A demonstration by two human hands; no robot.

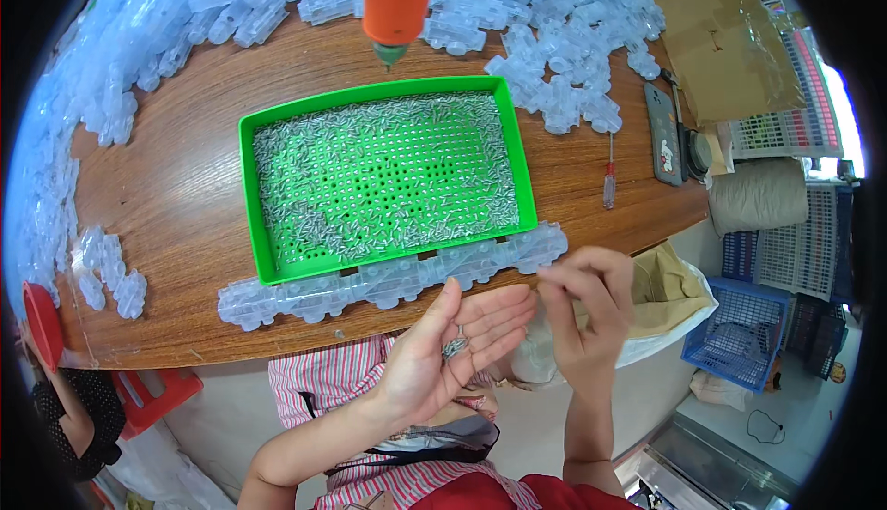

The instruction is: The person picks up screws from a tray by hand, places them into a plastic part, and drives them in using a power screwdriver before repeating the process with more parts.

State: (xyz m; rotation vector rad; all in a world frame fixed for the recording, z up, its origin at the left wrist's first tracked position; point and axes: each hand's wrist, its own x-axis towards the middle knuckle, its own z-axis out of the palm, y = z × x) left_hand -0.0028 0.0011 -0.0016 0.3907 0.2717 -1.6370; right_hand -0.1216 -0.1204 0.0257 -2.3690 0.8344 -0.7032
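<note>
My left hand (434, 348) is palm up beneath the table's front edge, with a small heap of metal screws (454, 347) in the cupped palm. Just to its right, my right hand (591, 311) is raised with bent fingers drawn together in a pinch; whatever is between the fingertips is too small to make out. Beyond both hands lies a green perforated tray (531, 191) strewn with many tiny screws. Along its near side runs a row of clear plastic housings (388, 281). An orange power screwdriver (399, 2) hangs bit down behind the tray.
Heaps of clear plastic housings (554, 11) cover the table's back and left. To the right lie a red-handled screwdriver (609, 187) and a phone (662, 131). An open sack (665, 297) stands beside the table, near a blue crate (735, 334). Another person (78, 408) is at far left.
</note>
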